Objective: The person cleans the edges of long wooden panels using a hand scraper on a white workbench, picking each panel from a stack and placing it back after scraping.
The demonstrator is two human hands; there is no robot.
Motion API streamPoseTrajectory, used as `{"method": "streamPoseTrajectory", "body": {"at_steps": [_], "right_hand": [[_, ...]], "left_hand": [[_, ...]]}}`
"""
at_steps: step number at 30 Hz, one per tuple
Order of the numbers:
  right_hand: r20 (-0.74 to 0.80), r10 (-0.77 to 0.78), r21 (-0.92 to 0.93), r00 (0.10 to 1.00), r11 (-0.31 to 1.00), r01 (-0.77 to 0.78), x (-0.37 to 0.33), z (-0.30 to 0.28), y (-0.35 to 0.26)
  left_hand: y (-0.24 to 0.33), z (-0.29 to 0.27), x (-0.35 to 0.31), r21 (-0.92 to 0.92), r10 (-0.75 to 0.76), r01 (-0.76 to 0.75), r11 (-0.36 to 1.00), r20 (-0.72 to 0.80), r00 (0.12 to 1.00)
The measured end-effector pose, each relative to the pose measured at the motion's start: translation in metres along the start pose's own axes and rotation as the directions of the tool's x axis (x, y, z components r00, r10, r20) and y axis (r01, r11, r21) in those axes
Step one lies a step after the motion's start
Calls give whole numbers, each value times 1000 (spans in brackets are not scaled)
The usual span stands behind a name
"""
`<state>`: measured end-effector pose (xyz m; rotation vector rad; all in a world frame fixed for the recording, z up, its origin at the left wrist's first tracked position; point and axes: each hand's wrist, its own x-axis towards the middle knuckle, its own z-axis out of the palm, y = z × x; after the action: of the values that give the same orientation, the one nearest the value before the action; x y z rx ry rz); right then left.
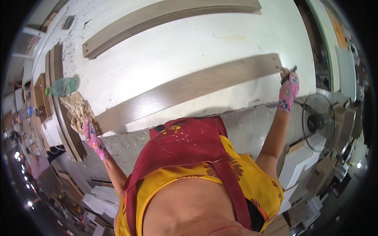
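Note:
A long grey-brown wooden board (189, 90) lies slantwise across the white worktable (165, 55). At its right end my right hand (289, 88), in a pink flowered glove, is closed round a small dark tool (293, 69). A pale tip (280, 69) shows beside the board's end there; the tool's exact kind cannot be made out. My left hand (94, 137), gloved alike, is at the board's left end, its fingers stretched out beside the corner. A crumpled, stained beige cloth (78, 111) touches those fingers.
Stacked matching boards (169, 17) lie at the table's far side. More boards (65, 114) lie along the left edge, with a green-capped plastic bottle (63, 87) on its side near them. A dark block (68, 22) sits far left. A fan (317, 122) stands at right.

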<state>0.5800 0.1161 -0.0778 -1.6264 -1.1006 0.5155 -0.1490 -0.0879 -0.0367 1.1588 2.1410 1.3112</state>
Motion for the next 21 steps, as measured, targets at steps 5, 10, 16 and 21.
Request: {"method": "streamPoseTrajectory", "body": {"at_steps": [5,10,16,21], "right_hand": [[-138,266,399,954,897,-192,-15,21,-17],[-261,335,525,905,836,-158,-20,32,11],[-239,447,582,862,777,-241,-58,17,67],[-233,408,621,883,761,-188,-72,16,86]], "left_hand": [[100,62,-13,-76,290,-281,957,336,896],[122,169,-18,134,429,-820,556,799,422],[127,187,-15,88,372,-715,694,807,460],[136,186,-12,91,295,-594,799,802,519]]}}
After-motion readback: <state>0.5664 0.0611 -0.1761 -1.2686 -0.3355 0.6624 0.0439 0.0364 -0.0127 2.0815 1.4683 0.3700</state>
